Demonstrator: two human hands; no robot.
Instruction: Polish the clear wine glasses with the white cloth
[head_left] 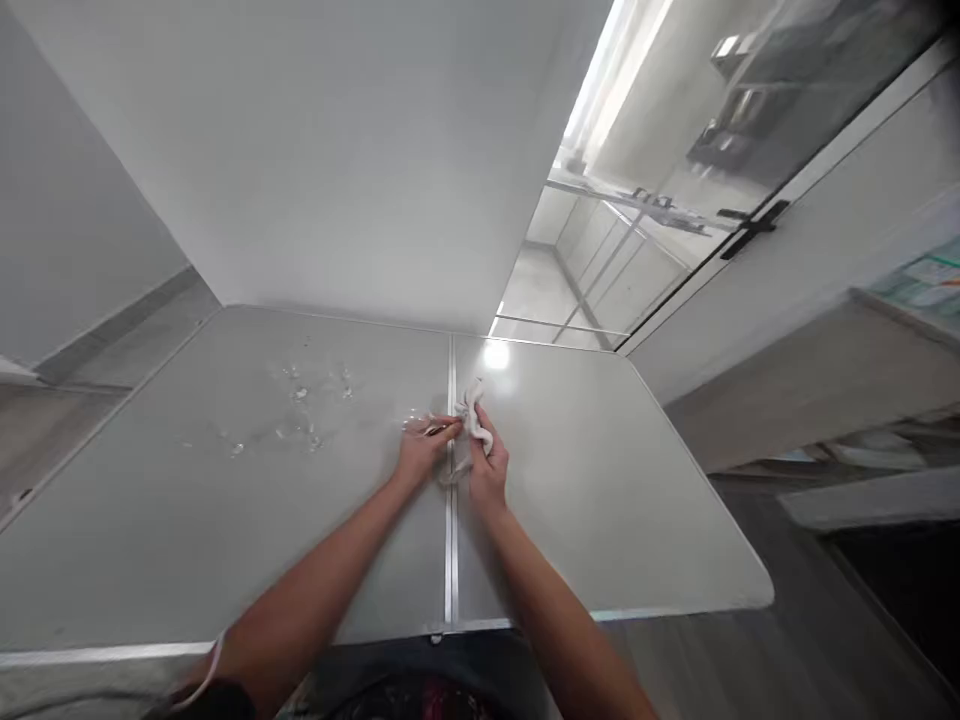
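Observation:
Over the table's middle seam, my two hands are close together. My right hand is closed around a white, looped, cord-like bundle; its exact kind does not show. The fingers of my left hand are pinched together at the bundle's left side. Clear, crinkled plastic sticks out to the left from those fingers, and more see-through plastic hangs below, between the hands. Several small clear plastic scraps lie on the left half of the table.
The pale grey table has a metal strip across its middle. A white panel stands at its back edge. Beyond the right rear is a glass panel with a black fitting. Shelving stands to the right.

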